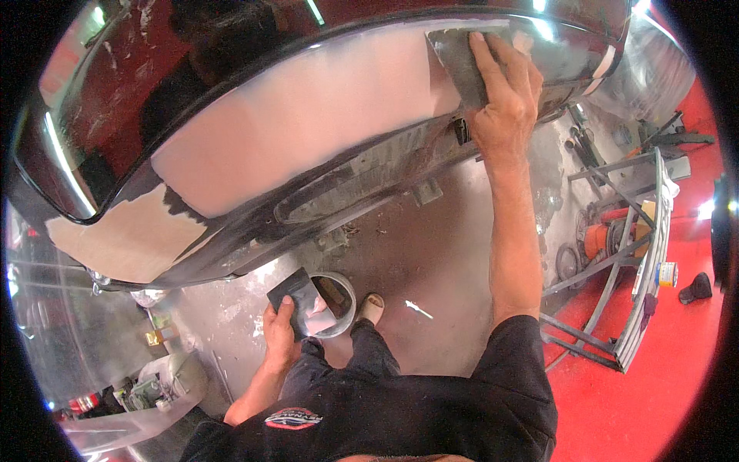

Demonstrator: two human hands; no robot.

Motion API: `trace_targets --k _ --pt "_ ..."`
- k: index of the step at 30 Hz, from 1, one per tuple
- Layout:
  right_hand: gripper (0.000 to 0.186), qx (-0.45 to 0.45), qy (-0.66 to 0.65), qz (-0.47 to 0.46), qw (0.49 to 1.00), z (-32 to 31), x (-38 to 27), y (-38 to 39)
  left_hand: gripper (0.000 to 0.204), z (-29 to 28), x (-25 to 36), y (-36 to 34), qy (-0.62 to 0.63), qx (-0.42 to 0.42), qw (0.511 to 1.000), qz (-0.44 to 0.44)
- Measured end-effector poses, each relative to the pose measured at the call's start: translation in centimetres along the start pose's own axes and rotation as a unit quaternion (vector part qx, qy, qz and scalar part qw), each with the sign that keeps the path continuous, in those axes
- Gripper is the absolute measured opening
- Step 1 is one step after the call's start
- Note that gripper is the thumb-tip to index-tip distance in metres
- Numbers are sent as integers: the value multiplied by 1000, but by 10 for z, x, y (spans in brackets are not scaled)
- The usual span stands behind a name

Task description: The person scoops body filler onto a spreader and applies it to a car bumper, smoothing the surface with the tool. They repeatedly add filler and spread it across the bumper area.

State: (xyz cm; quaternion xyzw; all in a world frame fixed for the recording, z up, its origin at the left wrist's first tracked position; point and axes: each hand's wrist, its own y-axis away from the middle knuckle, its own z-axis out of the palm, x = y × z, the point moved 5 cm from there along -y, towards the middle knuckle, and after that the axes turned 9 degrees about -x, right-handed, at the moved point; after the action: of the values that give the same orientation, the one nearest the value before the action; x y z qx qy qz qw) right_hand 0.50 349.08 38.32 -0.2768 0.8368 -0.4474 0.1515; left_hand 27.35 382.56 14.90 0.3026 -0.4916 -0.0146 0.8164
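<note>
Nearest, below the dark shirt (385,408), a dark plate (301,291) is gripped by the left hand (282,331), with the thumb on top; the other fingers are mostly hidden. On this plate a small lump of pink paste (316,306) is carried. Just beyond it, a round bucket (350,288) is partly covered by the plate, near a sandalled foot (372,306).

Higher, a thin dark sheet (460,65) is gripped by the right hand (504,104), the fingers being laid over its face; the thumb cannot be clearly seen. The sheet is held against the right end of a wide, curved band of pink filler (300,115) on a dark glossy car body (123,100). The band looks smooth and matt, and its left edge is ragged. Farther left, a beige patch (127,239) is seen on the same car body.

Under and around it, a grey, stained floor (439,254) is shown, on which a small white strip (419,309) is lying. To the right, a metal frame (608,339) is stood beside a red floor (616,416), and clear plastic sheeting (650,73) is seen behind.
</note>
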Motion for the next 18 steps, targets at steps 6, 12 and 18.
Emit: trace_targets --k 6,12,18 --pt "64 4 16 5 1000 20 -12 48 26 1 -2 -6 2 20 1000 -12" --pt "55 17 1 19 1000 50 -20 101 25 -10 -14 -12 6 15 1000 -26" --pt "47 -4 2 36 999 63 -19 141 23 -9 -14 -8 5 45 999 -25"
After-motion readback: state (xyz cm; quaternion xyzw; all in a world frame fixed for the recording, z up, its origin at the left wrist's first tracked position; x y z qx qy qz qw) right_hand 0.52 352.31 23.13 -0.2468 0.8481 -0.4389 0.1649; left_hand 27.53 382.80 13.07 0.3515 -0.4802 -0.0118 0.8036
